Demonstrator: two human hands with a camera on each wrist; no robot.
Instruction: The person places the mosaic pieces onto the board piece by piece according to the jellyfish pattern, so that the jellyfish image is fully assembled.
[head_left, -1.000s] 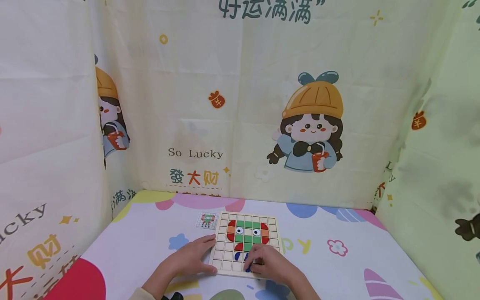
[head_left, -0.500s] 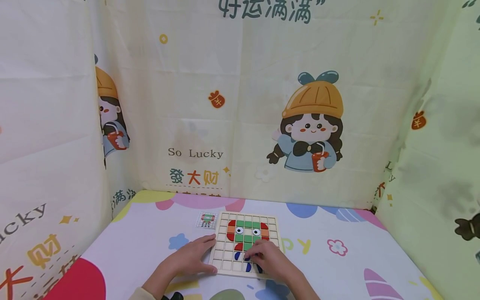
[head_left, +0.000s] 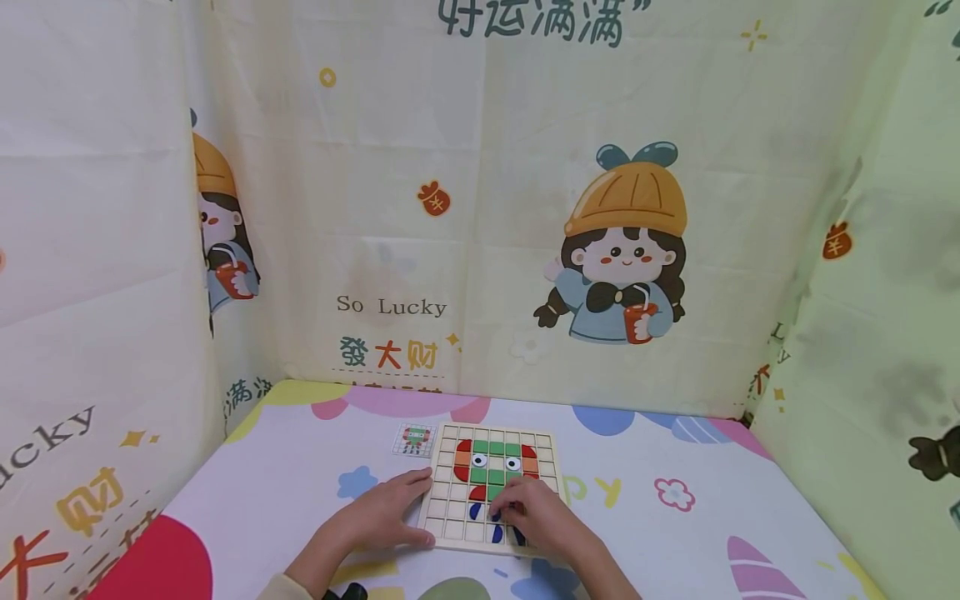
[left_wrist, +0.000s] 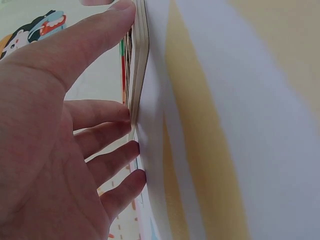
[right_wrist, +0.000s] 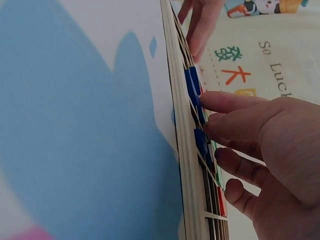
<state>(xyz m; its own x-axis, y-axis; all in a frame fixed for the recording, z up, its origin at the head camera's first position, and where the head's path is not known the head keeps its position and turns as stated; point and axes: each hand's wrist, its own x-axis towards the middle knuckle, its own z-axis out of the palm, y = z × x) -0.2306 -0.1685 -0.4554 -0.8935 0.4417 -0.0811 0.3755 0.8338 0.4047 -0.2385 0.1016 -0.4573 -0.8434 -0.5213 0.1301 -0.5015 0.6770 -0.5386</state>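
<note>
Fingers of left hand [head_left: 382, 517] brace board [head_left: 450, 521] edge; right hand [head_left: 536, 517] presses blue tile [right_wrist: 192, 87].

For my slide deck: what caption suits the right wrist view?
Right hand fingertips touch blue tiles on the wooden grid board.

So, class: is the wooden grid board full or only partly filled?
Partly filled: the board has coloured pieces mid-grid and bare squares around.
</note>
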